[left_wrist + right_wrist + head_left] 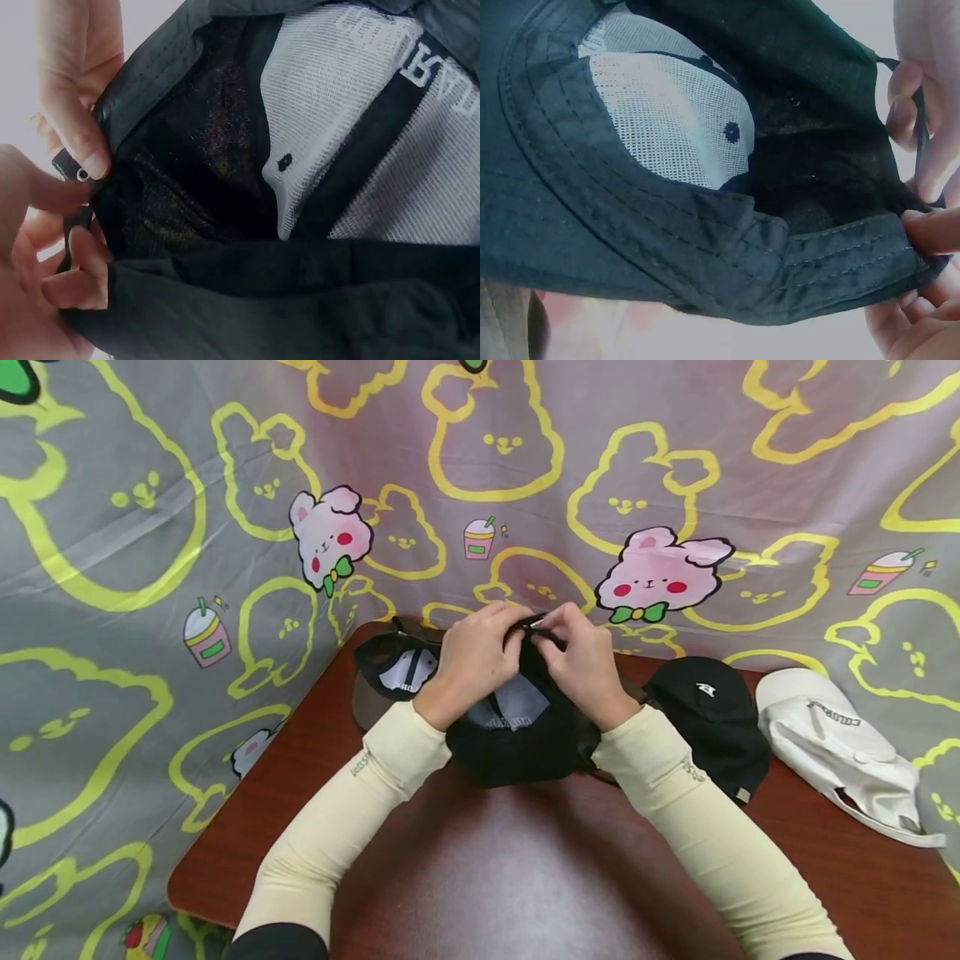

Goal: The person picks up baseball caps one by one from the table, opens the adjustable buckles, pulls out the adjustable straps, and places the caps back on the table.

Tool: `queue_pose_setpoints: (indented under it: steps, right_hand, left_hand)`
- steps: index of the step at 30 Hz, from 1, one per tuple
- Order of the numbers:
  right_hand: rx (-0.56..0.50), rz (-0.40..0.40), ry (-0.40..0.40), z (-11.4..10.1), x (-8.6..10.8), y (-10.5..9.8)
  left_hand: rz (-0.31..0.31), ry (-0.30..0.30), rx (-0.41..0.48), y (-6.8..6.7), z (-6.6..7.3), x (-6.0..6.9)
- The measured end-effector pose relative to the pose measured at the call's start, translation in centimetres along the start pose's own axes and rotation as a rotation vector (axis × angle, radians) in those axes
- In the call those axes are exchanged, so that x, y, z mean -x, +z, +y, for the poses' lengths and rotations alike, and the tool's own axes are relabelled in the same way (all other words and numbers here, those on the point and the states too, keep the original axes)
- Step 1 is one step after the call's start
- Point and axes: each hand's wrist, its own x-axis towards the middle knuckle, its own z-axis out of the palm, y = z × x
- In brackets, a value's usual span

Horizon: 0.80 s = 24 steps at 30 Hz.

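Observation:
A black cap [517,756] is held with its hollow inside towards me and its brim low, above the table. White mesh panels [337,97] line the inside of its front. At the cap's back opening, my left hand [480,652] pinches the left part of the adjustment strap. Facing it, my right hand [587,664] pinches the strap's other side between thumb and fingers. The thin strap [921,142] and a small metal fitting [82,174] show between the fingers in the wrist views. Whether the strap is fastened is hidden by the fingers.
A brown cap [367,697] with a white-lined inside lies at the left on the reddish-brown table [480,877]. A black cap [705,718] and a white cap [832,735] lie at the right. A patterned curtain [525,518] hangs behind the table.

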Motion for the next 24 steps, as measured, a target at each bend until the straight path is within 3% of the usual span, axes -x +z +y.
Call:
queue_pose_setpoints:
  steps: [3, 7, 16, 20, 24]
  right_hand:
    - [0.009, -0.019, 0.039, 0.0, 0.2, -0.3]
    - [-0.001, -0.050, 0.075, 0.2, 0.7, -0.9]
    - [0.001, -0.028, 0.020, 0.8, 1.8, -1.9]
    - [-0.037, -0.051, 0.092, 1.4, 3.2, -3.5]
    - [-0.074, -0.111, 0.250, 2.3, 5.5, -6.2]
  left_hand:
    - [-0.037, 0.033, -0.048, 0.0, 0.0, -0.1]
    - [-0.041, 0.066, -0.085, 0.0, 0.0, -0.2]
    - [-0.056, 0.206, -0.116, 0.0, 0.3, -0.4]
    - [-0.080, 0.229, -0.114, 0.4, 0.8, -0.8]
    - [-0.140, 0.203, -0.077, -0.1, 0.3, -0.7]
